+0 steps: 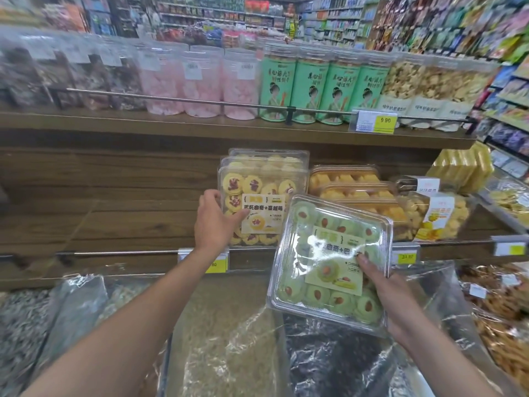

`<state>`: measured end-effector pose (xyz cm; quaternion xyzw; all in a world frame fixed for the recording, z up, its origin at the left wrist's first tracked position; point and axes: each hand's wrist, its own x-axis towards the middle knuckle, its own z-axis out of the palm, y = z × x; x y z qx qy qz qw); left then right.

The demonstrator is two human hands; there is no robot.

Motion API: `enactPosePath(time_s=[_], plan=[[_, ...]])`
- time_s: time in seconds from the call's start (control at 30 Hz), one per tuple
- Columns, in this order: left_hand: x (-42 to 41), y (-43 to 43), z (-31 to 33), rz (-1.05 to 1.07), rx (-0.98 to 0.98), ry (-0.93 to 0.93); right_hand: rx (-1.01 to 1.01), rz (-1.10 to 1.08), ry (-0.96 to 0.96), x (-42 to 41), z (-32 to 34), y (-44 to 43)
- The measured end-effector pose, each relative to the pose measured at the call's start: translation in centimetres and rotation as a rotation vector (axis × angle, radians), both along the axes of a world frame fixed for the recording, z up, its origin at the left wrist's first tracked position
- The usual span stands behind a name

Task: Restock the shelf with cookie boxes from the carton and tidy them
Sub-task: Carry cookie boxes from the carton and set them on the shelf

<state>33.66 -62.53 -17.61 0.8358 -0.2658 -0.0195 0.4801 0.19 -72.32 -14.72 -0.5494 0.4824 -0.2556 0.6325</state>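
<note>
A clear box of green almond cookies [326, 253] hangs tilted in front of the lower shelf, held from below and at its right edge by my right hand [392, 299], thumb on its label. On the wooden lower shelf [114, 222] stands a row of clear boxes of yellow cranberry cookies [257, 193], upright, one behind another. My left hand [213, 222] grips the left edge of the front yellow box, thumb on its face. The carton is not in view.
Orange cookie boxes [355, 190] and yellow snack tubs [440, 216] fill the shelf's right part; its left part is bare wood. A metal rail with price tags [406, 255] fronts it. Jars [306, 87] line the upper shelf. Bulk bins under plastic film [229, 339] lie below.
</note>
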Motion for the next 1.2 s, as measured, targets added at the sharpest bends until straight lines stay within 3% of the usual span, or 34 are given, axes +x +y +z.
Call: enactPosePath(time_s=[0.3, 0.43, 0.5, 0.63, 0.7, 0.9, 1.1, 1.2], plan=[[1.1, 1.9, 0.2, -0.041, -0.031, 0.082, 0.028, 0.014, 0.054, 1.1, -0.6, 1.0], [0.5, 4.3, 1.2, 0.027, -0.143, -0.1, -0.013, 0.058, 0.017, 2.4, 0.5, 1.3], [-0.4, 5.5, 2.7, -0.105, -0.137, -0.04, -0.044, 0.083, 0.004, 3.6, 1.5, 1.3], [-1.3, 7.4, 4.9, -0.633, 0.083, 0.301, -0.102, 0.138, -0.058, 7.0, 3.7, 1.0], [-1.5, 8.0, 5.5, -0.736, 0.127, 0.376, -0.121, 0.168, -0.094, 8.8, 4.7, 0.9], [-0.2, 8.0, 6.1, -0.612, -0.096, 0.455, -0.22, 0.279, -0.111, 12.6, 6.7, -0.4], [0.9, 7.9, 5.3, -0.483, -0.12, 0.433, -0.506, 0.352, 0.192, 14.2, 5.8, -1.9], [1.0, 7.4, 4.5, -0.409, -0.122, 0.41, -0.606, 0.327, 0.251, 14.7, 4.7, -1.6]])
